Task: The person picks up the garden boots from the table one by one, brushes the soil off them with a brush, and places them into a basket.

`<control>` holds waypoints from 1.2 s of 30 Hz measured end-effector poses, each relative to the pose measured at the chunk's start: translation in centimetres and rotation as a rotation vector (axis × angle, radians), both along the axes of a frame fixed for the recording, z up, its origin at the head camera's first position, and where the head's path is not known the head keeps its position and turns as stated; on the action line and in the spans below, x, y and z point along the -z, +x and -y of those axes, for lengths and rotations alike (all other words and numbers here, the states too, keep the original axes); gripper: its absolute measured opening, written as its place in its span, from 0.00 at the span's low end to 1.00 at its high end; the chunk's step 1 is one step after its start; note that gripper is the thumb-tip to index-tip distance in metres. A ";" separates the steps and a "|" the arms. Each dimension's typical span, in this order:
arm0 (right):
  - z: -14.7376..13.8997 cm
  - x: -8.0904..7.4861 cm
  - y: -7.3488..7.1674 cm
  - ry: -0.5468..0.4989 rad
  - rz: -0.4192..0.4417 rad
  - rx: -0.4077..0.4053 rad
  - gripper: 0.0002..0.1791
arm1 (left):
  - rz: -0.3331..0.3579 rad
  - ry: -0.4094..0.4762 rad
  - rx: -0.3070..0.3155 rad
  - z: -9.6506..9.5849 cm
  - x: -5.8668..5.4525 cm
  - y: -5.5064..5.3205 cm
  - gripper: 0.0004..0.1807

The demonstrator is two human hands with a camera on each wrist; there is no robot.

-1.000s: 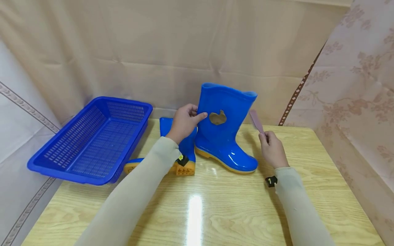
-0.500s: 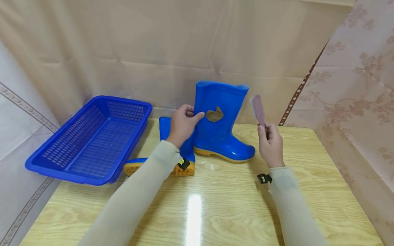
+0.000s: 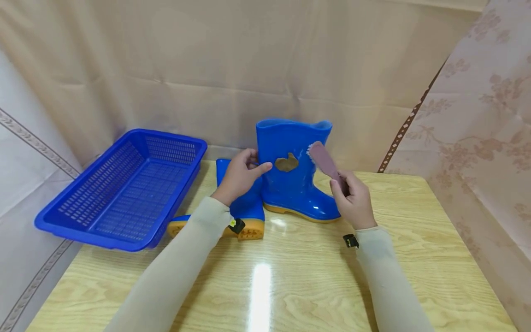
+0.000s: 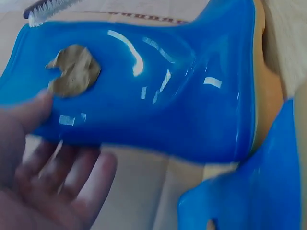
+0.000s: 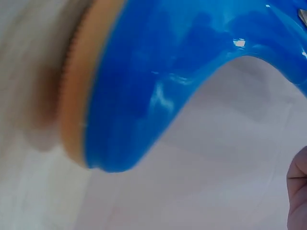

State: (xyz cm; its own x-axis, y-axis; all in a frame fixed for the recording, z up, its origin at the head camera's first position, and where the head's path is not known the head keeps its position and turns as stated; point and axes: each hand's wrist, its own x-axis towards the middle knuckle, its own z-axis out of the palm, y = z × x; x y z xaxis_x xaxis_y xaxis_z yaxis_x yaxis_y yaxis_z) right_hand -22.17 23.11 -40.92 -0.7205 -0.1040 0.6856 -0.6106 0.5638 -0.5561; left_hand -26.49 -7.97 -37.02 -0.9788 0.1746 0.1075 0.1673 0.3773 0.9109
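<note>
A blue rain boot (image 3: 286,189) with a yellow sole stands upright, toe to the right. Its shaft bears a brown, lumpy-looking patch (image 4: 75,72). My left hand (image 3: 240,176) grips the shaft's back edge, thumb on the near side and fingers behind. In my right hand (image 3: 354,199) is a mauve brush (image 3: 324,160) with white bristles, held by its handle. The bristles overlap the shaft's front edge in the head view, right of the patch. The right wrist view catches the boot's toe (image 5: 120,120) and only part of the hand at its right edge.
A second blue boot (image 3: 250,203) lies on its side left of the upright one, its yellow sole facing me. Further left sits a blue plastic basket (image 3: 176,203) with slotted walls. The wooden table (image 3: 315,272) meets a beige curtain (image 3: 215,60) behind.
The brush in my right hand first rises, then swings left onto the boot's shaft. The upright boot shifts left and back, with the left hand still on it.
</note>
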 end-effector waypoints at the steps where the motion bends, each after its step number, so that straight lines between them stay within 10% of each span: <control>1: 0.1 -0.1 -0.1 0.026 -0.004 -0.011 0.10 | -0.003 -0.007 0.034 0.4 0.0 0.1 0.25; 11: 0.3 -1.5 -0.1 0.222 -0.001 0.011 0.13 | -0.009 0.065 0.207 2.1 0.3 -0.2 0.25; 29: 0.4 -1.8 0.0 0.239 0.048 0.132 0.14 | -0.157 0.113 -0.046 0.7 0.9 1.1 0.17; 36: 0.5 -1.5 -0.2 0.262 0.100 0.124 0.15 | -0.115 0.105 -0.069 1.5 0.9 1.3 0.22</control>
State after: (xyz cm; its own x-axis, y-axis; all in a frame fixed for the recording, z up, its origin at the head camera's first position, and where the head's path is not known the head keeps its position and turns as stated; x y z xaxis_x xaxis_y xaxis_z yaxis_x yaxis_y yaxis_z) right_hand -22.37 22.61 -39.46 -0.8011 -0.1749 0.5724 -0.4780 0.7625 -0.4360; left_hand -25.21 -9.49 -37.91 -0.9683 0.0888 0.2336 0.2496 0.2952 0.9222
